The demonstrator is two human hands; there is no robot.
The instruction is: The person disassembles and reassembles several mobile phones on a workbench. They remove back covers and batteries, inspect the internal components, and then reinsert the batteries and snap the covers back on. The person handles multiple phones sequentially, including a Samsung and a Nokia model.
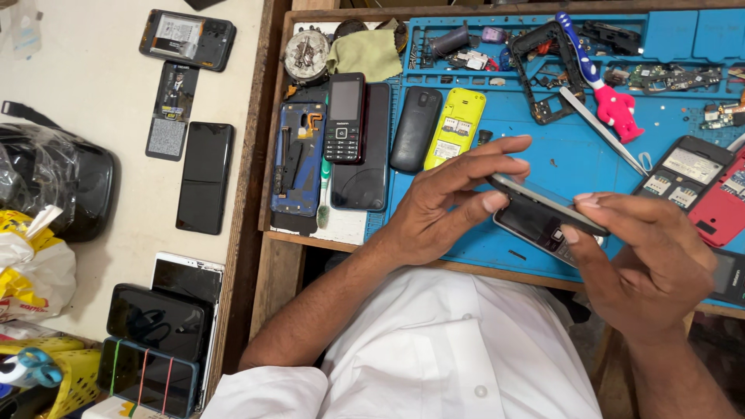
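Observation:
My left hand (442,202) and my right hand (652,252) together hold a thin dark smartphone (543,203) edge-on, just above the blue work mat (574,155). Left fingers pinch its near-left end, and right fingertips press on its right end. Under the held phone lies a small black keypad phone (535,229) on the mat. Both forearms reach out from my white shirt at the bottom of the view.
On the mat lie a yellow phone back (456,128), a black phone shell (415,128), a keypad phone (344,118), a toothbrush with pink handle (601,81), tweezers (601,128) and loose parts. Left, the white counter holds a black smartphone (205,177), stacked phones (159,322) and a bag (31,271).

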